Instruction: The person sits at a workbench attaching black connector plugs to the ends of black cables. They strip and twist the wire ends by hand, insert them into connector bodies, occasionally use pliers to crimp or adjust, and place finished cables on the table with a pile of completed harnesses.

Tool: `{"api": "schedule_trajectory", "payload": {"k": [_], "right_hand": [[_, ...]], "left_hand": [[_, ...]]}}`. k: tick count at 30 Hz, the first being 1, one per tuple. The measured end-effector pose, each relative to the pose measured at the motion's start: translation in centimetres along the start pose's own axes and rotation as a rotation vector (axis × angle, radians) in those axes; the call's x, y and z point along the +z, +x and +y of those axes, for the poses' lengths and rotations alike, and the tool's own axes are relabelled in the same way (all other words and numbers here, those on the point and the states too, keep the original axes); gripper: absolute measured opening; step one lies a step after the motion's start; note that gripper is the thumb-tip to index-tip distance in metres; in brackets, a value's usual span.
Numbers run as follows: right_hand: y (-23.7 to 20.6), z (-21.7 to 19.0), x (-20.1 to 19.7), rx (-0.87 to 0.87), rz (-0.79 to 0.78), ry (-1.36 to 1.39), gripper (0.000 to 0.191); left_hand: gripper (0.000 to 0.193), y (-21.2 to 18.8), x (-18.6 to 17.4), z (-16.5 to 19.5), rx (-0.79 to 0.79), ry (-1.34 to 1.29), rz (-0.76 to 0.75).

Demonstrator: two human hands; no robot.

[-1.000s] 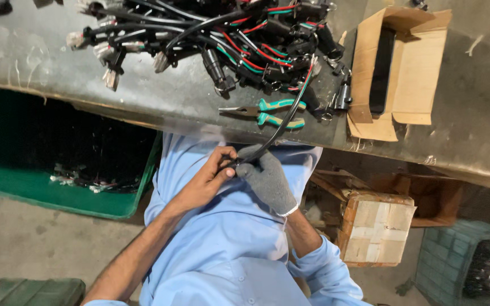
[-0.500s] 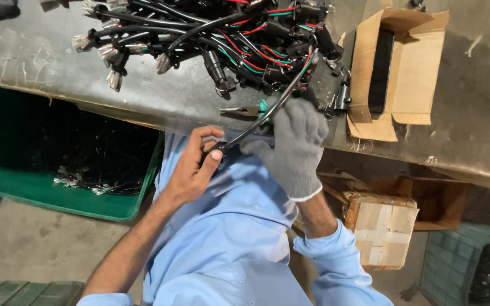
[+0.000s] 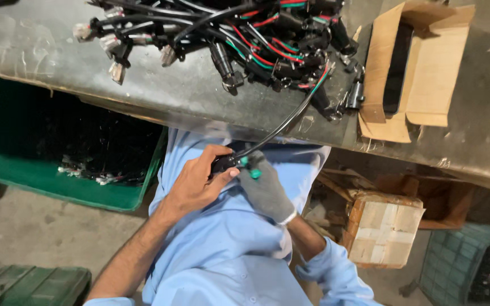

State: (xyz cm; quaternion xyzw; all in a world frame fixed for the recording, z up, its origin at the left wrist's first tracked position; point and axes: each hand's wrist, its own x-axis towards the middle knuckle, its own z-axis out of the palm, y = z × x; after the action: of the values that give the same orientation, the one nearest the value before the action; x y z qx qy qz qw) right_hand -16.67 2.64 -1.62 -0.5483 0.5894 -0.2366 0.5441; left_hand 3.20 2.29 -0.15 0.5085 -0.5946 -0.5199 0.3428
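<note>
L hand (image 3: 197, 184) fingers pinching black cable (image 3: 279, 126) connector below counter (image 3: 199, 96); gloved R hand (image 3: 265, 190) gripping green-handled tool. Cable likely light, floppy; hold at connector.

Crowded above by tangled cable pile (image 3: 256, 45) and open cardboard box (image 3: 415, 73); bare tabletop (image 3: 46, 62) at left.

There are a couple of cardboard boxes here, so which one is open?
The open cardboard box lying on the metal table, right of the cable pile, flaps spread. The other, the taped box, sits shut below the table edge.
</note>
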Motion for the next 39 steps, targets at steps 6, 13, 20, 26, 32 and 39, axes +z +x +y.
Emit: {"api": "schedule_trajectory", "payload": {"k": [6, 13, 20, 26, 32, 39], "right_hand": [[1.9, 0.6, -1.0, -0.425, 0.041, -0.206, 0.041], [3.9, 1.4, -3.0, -0.425, -0.102, -0.467, 0.032], [1.6, -1.6, -2.7, -0.181, -0.085, -0.345, 0.033], [-0.8, -2.7, -3.0, -0.002, -0.151, -0.403, 0.036], [-0.7, -2.2, -2.3, 0.089, -0.126, -0.414, 0.039], [0.0, -3.1, -1.8, 0.124, -0.144, -0.448, 0.041]], "left_hand": [[0.037, -0.3, 0.2, 0.5, 0.052, -0.127, -0.027], [0.035, -0.5, 0.5, 0.1, -0.088, -0.215, -0.059], [0.041, -0.8, 1.8, -0.9, -0.037, -0.206, 0.064], [0.043, -0.6, 3.0, -1.7, 0.146, 0.150, 0.210], [0.039, 0.1, 3.4, -1.7, 0.316, 0.568, 0.315], [0.037, 0.9, 2.7, -1.1, 0.405, 0.744, 0.334]]}}
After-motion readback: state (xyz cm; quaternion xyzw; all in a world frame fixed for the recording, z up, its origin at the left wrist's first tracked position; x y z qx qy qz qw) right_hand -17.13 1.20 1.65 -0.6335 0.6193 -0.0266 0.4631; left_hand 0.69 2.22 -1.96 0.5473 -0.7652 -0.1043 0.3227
